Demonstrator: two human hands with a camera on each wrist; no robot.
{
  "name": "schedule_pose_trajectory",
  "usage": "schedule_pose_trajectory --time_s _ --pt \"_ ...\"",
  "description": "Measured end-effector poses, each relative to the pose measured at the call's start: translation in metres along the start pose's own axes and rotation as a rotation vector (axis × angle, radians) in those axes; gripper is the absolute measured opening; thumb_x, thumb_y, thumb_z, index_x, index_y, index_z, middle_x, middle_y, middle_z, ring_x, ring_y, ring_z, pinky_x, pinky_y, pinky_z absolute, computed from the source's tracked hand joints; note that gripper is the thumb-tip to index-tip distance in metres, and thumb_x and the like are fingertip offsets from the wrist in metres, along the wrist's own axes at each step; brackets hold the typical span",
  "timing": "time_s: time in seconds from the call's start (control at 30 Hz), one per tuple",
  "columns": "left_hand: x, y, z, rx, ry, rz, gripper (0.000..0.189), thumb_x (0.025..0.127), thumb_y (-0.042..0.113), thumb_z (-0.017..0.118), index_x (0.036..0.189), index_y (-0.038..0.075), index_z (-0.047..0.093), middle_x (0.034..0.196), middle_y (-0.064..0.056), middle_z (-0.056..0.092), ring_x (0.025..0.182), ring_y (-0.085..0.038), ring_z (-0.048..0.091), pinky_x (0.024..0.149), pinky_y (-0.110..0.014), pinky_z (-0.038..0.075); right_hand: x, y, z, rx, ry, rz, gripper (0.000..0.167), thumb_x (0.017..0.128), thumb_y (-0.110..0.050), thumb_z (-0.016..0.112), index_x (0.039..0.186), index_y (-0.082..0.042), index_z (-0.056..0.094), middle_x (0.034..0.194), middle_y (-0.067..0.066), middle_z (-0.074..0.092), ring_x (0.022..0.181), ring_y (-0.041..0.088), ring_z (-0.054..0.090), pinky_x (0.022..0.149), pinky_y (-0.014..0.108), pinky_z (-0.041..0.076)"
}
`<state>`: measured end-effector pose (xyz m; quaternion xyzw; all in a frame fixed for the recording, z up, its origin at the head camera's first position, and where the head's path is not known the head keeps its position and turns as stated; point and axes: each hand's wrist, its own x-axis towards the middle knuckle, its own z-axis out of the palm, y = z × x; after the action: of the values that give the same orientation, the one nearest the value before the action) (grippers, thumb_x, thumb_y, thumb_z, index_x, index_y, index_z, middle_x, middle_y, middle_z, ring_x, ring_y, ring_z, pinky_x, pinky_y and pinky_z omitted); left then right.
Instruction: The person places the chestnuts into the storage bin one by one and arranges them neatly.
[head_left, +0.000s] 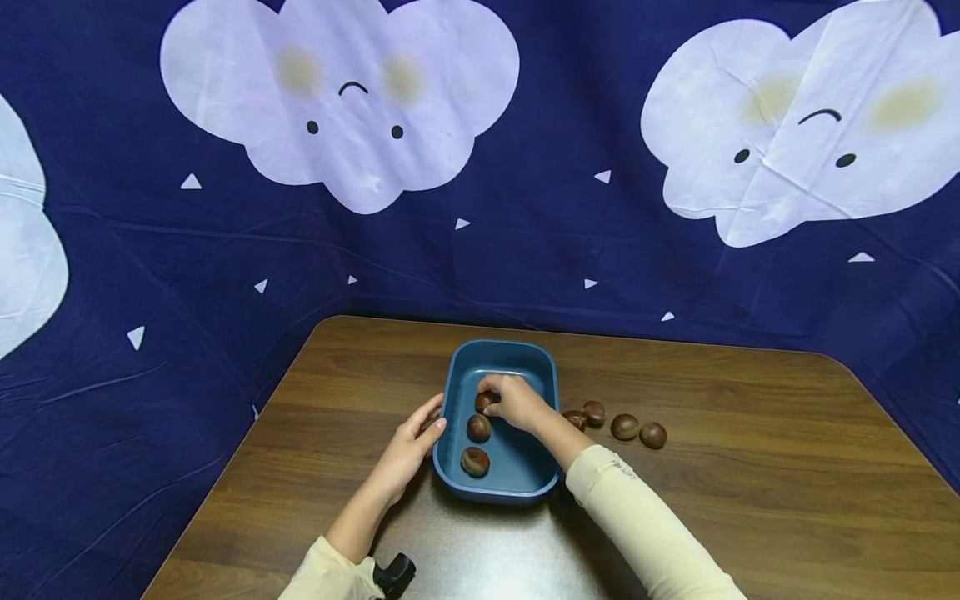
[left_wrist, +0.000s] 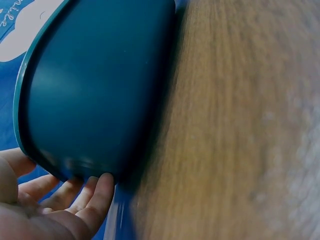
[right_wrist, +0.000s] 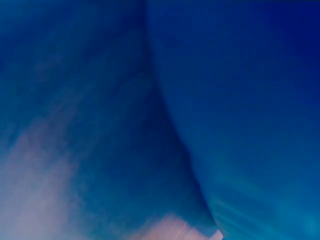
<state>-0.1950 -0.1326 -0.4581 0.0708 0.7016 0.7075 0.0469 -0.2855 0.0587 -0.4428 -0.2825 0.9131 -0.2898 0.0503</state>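
A blue rectangular box (head_left: 497,493) stands on the table, with two chestnuts (head_left: 476,462) lying along its left side inside. My right hand (head_left: 517,402) reaches into the box and pinches another chestnut (head_left: 483,402) between thumb and fingers, beyond those two. Against the box's outer left wall rests my left hand (head_left: 405,450). In the left wrist view, the fingertips of the left hand (left_wrist: 65,205) touch the outside wall of the box (left_wrist: 95,90). The right wrist view is blurred blue, with only a trace of skin at the bottom.
Several chestnuts (head_left: 625,427) lie on the wooden table (head_left: 750,467) to the right of the box, one partly hidden by my right forearm. A dark blue cloth (head_left: 555,250) with white clouds hangs behind the table.
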Motion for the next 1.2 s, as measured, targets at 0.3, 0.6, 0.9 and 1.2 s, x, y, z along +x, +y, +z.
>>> schedule_pose_trajectory --time_s 0.3,0.6,0.9,1.2 --pt "-0.001 0.001 0.001 0.001 0.005 0.002 0.045 0.095 0.015 0.046 0.137 0.007 0.035 0.134 -0.019 0.04 0.12 -0.033 0.039 0.089 -0.046 0.039 0.0 0.0 0.0 -0.015 0.003 -0.015 0.031 0.079 -0.003 0.067 0.109 -0.001 0.059 0.107 0.01 0.06 0.103 0.024 0.054 0.086 0.037 0.042" --pt "0.0 0.001 0.0 0.003 0.008 -0.002 0.045 0.094 0.017 0.047 0.137 0.007 0.035 0.133 -0.02 0.041 0.118 -0.033 0.041 0.089 -0.045 0.04 0.0 -0.002 -0.002 -0.014 -0.008 0.004 0.033 0.081 0.0 0.064 0.114 0.0 0.056 0.111 0.013 0.058 0.106 0.027 0.052 0.086 0.038 0.042" --pt "-0.001 0.0 -0.001 0.004 -0.003 0.009 0.046 0.094 0.017 0.047 0.137 0.005 0.035 0.132 -0.022 0.041 0.117 -0.035 0.041 0.088 -0.044 0.041 -0.002 -0.005 -0.007 0.09 -0.003 0.061 0.036 0.083 -0.003 0.063 0.117 -0.001 0.054 0.118 0.013 0.056 0.11 0.027 0.051 0.088 0.038 0.042" --pt "0.0 0.001 0.0 0.0 -0.018 0.015 0.046 0.094 0.016 0.047 0.137 0.003 0.034 0.132 -0.023 0.039 0.117 -0.036 0.04 0.088 -0.045 0.041 -0.013 -0.004 -0.023 0.243 0.063 0.032 0.042 0.083 -0.013 0.066 0.121 -0.004 0.052 0.121 0.01 0.054 0.111 0.026 0.05 0.085 0.04 0.043"
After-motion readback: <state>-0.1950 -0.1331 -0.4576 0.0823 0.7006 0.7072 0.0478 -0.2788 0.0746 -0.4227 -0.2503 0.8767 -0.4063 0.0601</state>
